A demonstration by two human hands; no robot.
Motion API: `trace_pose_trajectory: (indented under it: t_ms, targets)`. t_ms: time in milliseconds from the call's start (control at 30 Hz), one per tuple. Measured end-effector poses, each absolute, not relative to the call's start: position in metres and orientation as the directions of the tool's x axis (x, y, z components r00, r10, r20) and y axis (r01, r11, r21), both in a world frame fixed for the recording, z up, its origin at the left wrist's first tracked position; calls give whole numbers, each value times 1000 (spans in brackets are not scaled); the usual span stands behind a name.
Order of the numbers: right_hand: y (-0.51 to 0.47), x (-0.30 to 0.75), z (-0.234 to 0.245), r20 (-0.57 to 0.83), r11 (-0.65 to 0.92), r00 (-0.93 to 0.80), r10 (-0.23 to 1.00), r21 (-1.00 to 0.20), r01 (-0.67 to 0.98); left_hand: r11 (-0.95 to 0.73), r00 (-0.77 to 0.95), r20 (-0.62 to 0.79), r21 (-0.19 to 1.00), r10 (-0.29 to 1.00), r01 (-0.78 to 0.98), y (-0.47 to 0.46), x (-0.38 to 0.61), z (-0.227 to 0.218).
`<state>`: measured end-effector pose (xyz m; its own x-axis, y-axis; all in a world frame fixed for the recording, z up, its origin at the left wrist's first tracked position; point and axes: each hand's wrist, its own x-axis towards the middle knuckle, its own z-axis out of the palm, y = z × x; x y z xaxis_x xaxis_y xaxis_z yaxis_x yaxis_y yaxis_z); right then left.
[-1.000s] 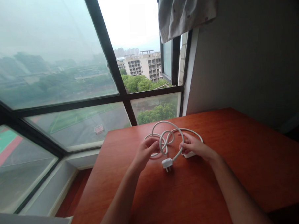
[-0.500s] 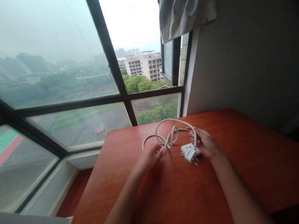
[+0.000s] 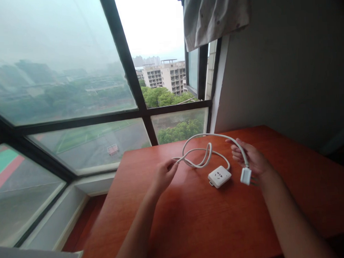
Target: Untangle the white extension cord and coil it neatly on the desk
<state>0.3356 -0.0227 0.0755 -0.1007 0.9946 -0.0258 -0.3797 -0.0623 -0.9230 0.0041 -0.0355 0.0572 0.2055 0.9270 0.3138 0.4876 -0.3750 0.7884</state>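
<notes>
A white power cord [image 3: 200,150] loops and crosses over itself above the table between my hands. My left hand [image 3: 165,175] pinches the cord at the left end of its loops. On the right, my right hand [image 3: 250,156] is closed around the cord near its plug end. The white plug [image 3: 246,176] hangs below those fingers, its metal pins toward the right. Between the hands a white socket block [image 3: 219,176] rests on the table, its socket face up, with the cord entering at its back right corner.
The reddish-brown wooden table [image 3: 193,227] reaches up to the window. Dark window frames [image 3: 144,111] stand behind it, one pane swung open. A grey curtain [image 3: 215,16] hangs at the upper right beside a plain wall [image 3: 278,75]. The table's left edge drops to a lower floor area.
My right hand has moved right with the cord and plug, away from the socket block, which now shows fully. My left hand has shifted slightly left and up, and the loops have spread wider.
</notes>
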Motion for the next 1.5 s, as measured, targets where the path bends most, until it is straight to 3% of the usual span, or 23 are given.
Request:
trace_pose_trajectory:
  t_ms: [167, 467, 600, 933, 1100, 1267, 1500]
  targets:
    - [-18, 354, 82, -18, -24, -22, 1000, -953, -302, -309, 94, 300, 838, 949, 450, -39, -4, 73]
    - [-8, 356, 77, -41, -29, 49, 998, -975, -222, -269, 51, 271, 877, 961, 397, -41, -10, 85]
    - [-3, 354, 82, -60, -53, 26, 998, -975, -218, -270, 57, 272, 866, 961, 421, -43, -14, 89]
    - [-3, 335, 135, 47, 33, -56, 997, -974, -225, -317, 88, 310, 845, 947, 431, -49, -8, 94]
    - [1, 300, 149, 116, 109, -67, 991, -989, -95, -401, 128, 388, 794, 913, 456, -57, -3, 100]
    - [16, 265, 154, 302, 308, -58, 951, -942, 133, -458, 218, 403, 754, 889, 471, -64, 0, 108]
    - [41, 230, 155, 438, 427, 26, 899, -887, 173, -584, 502, 345, 665, 793, 466, -78, 13, 119]
